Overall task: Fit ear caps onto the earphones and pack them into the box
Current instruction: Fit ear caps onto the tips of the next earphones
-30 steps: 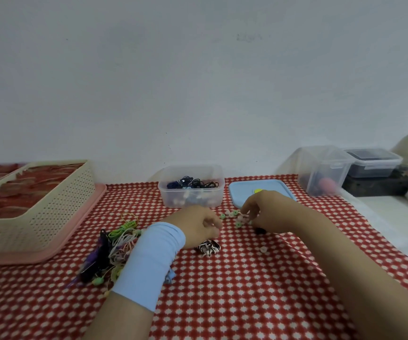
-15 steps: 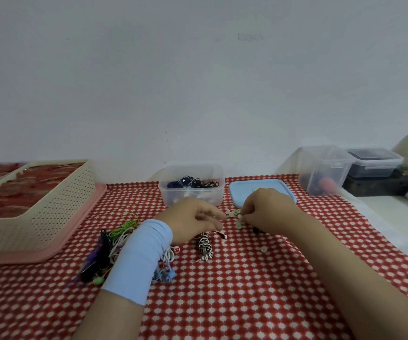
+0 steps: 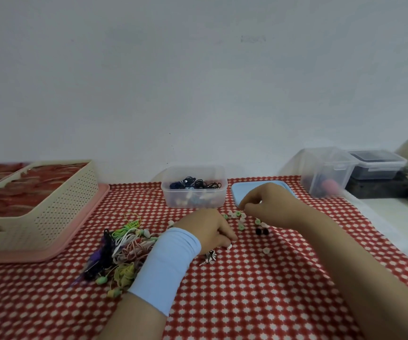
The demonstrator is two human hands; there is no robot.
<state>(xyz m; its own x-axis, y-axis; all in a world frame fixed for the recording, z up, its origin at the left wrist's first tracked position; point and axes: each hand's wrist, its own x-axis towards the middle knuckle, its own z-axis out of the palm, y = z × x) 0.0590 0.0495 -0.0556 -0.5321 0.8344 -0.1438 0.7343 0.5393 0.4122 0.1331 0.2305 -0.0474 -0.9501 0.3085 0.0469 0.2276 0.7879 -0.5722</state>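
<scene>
Checked cloth (image 3: 222, 303) — clear box (image 3: 173, 198) holds coiled earphones (image 3: 195, 184).

Plain white wall (image 3: 198, 82), red checkered tablecloth (image 3: 247, 290), even soft light

No legible text, label, brand or number on any surface, faint grey mark (image 3: 253, 39) on the wall (image 3: 198, 94), too blurred to read

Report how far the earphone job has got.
Done: several coiled earphones lie in the clear box. In hand: the left hand holds a striped earphone; the right hand reaches into the loose ear caps, grip unclear. Left: a tangled earphone pile beside the left wrist, and the blue lid off.
</scene>
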